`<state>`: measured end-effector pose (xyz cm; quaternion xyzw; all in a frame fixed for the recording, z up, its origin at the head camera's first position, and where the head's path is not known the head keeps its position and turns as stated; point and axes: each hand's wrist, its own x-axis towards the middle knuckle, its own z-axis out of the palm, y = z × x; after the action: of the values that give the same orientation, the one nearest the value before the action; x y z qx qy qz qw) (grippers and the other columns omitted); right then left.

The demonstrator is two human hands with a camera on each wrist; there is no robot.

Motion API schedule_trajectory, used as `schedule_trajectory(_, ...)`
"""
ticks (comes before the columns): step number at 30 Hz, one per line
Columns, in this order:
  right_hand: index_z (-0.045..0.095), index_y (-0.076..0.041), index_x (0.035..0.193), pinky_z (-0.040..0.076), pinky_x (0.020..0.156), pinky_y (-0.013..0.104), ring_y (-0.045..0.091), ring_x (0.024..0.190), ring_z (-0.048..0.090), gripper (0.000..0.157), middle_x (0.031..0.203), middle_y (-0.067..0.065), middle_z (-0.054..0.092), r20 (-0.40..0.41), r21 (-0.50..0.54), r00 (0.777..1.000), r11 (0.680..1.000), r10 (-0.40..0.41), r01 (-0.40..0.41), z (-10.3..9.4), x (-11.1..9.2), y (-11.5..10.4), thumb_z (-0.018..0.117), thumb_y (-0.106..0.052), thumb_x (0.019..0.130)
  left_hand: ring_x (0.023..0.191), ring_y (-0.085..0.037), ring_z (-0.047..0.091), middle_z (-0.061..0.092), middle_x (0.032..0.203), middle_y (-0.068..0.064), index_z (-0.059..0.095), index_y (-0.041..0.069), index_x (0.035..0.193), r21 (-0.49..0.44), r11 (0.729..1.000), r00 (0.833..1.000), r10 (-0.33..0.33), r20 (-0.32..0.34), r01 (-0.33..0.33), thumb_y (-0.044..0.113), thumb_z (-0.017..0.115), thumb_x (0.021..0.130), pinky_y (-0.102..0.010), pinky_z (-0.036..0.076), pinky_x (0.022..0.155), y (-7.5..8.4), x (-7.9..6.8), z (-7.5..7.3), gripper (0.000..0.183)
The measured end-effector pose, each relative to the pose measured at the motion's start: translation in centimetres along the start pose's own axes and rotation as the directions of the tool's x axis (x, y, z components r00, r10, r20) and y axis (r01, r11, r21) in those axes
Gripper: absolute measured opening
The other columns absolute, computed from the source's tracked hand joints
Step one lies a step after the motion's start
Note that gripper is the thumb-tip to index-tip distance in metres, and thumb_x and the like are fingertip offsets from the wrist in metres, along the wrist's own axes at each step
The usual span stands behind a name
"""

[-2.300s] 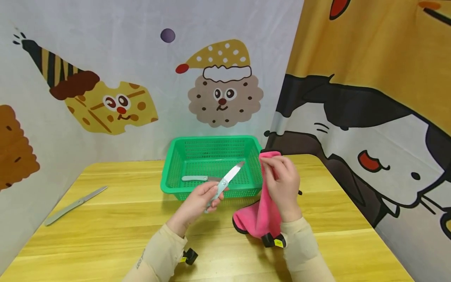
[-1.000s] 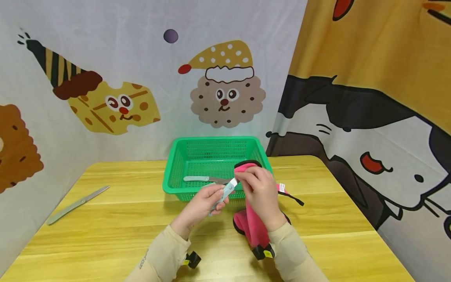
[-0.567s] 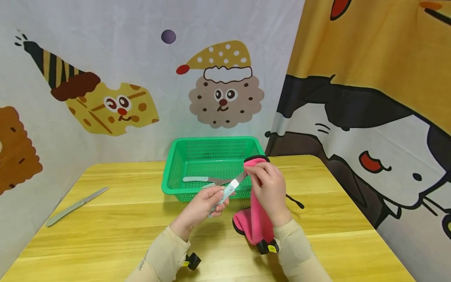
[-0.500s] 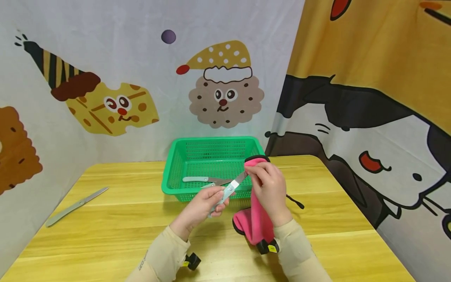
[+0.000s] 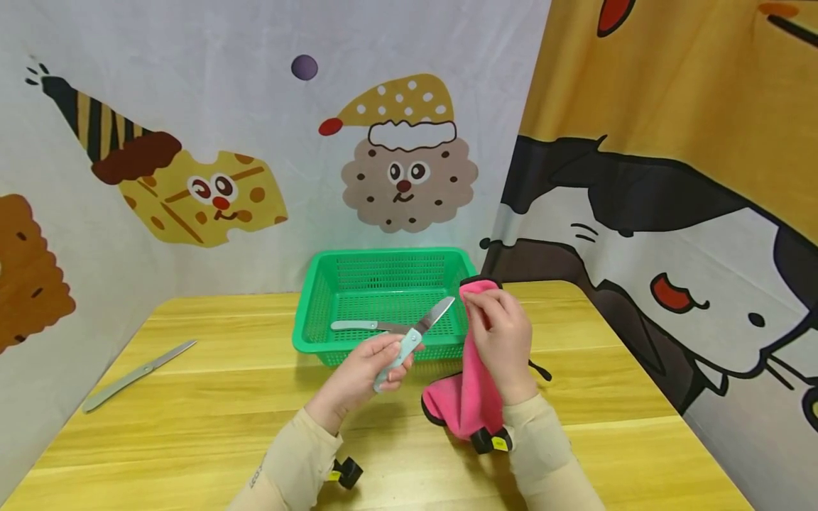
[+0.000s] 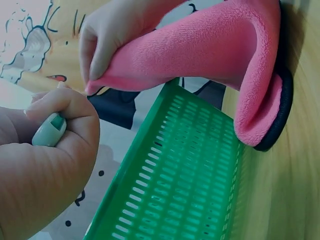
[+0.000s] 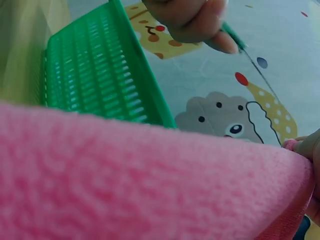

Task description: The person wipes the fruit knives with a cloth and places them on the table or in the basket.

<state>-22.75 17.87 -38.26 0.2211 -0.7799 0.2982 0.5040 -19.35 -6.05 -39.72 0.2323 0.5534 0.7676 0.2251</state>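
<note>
My left hand [image 5: 367, 362] grips a small knife with a pale mint handle [image 5: 407, 344]. Its bare blade [image 5: 437, 314] slants up to the right, over the green basket. Just right of the blade tip, my right hand [image 5: 505, 337] pinches one end of a pink cloth [image 5: 476, 387] with black edging. The rest of the cloth hangs down to the table. In the left wrist view the end of the mint handle [image 6: 50, 131] sticks out of the fist. Pink cloth [image 7: 125, 175] fills the lower half of the right wrist view.
A green perforated basket [image 5: 390, 251] stands at the table's back, holding a knife with a pale handle [image 5: 353, 325]. Another knife [image 5: 131, 377], grey-green, lies on the wooden table [image 5: 211, 426] at the left. Printed curtains [image 5: 255, 64] hang behind and at the right.
The cloth in my right hand moved left onto the blade, then slid back right along it and off the tip. The blade, partly covered before, shows whole now. My left hand barely moved.
</note>
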Motion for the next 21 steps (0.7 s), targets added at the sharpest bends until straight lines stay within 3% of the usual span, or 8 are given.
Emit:
schedule_trajectory(3,0.078,-0.003,0.099,0.047,0.067,0.036,0.028,0.077,0.059,0.017,0.088,0.012,0.065,-0.034,0.009,0.999,1.0,-0.001,0.001,-0.3,0.2,0.1,0.078,0.0,0.082,0.065,-0.006,0.042,0.051,0.089,-0.005,0.04,-0.022,0.133,-0.041,0.999,1.0,0.009,0.0,-0.009,0.016,0.036,0.109,-0.015,0.037,0.053,0.1,0.0,-0.2,0.045)
schedule_trajectory(7,0.078,-0.005,0.1,0.045,0.069,0.033,0.027,0.076,0.058,0.017,0.088,0.011,0.066,-0.046,0.054,0.997,0.997,-0.06,0.063,-0.5,0.5,-0.5,0.078,-0.001,0.083,0.064,-0.006,0.042,0.052,0.088,-0.005,0.039,-0.023,0.133,-0.036,0.999,1.0,0.008,-0.018,-0.008,0.015,0.035,0.109,-0.015,0.037,0.053,0.1,0.0,-0.4,0.045)
schedule_trajectory(14,0.078,-0.006,0.101,0.045,0.068,0.034,0.023,0.072,0.058,0.013,0.09,0.008,0.066,-0.021,0.164,0.975,0.961,-0.222,0.223,-0.1,0.7,-2.7,0.072,-0.011,0.091,0.064,-0.005,0.042,0.051,0.087,-0.003,0.044,-0.02,0.132,0.014,1.0,0.998,0.022,-0.061,-0.021,0.015,0.035,0.109,-0.015,0.036,0.052,-0.1,0.1,-0.3,0.042)
schedule_trajectory(21,0.077,-0.007,0.1,0.05,0.071,0.037,0.024,0.08,0.062,0.016,0.091,0.007,0.067,0.024,0.2,0.957,0.939,-0.289,0.279,0.9,0.1,-4.3,0.066,-0.016,0.097,0.065,-0.005,0.043,0.053,0.09,-0.003,0.043,-0.02,0.131,0.048,0.998,0.996,0.044,-0.073,-0.04,0.016,0.034,0.109,-0.015,0.036,0.052,-0.4,0.2,-0.4,0.043)
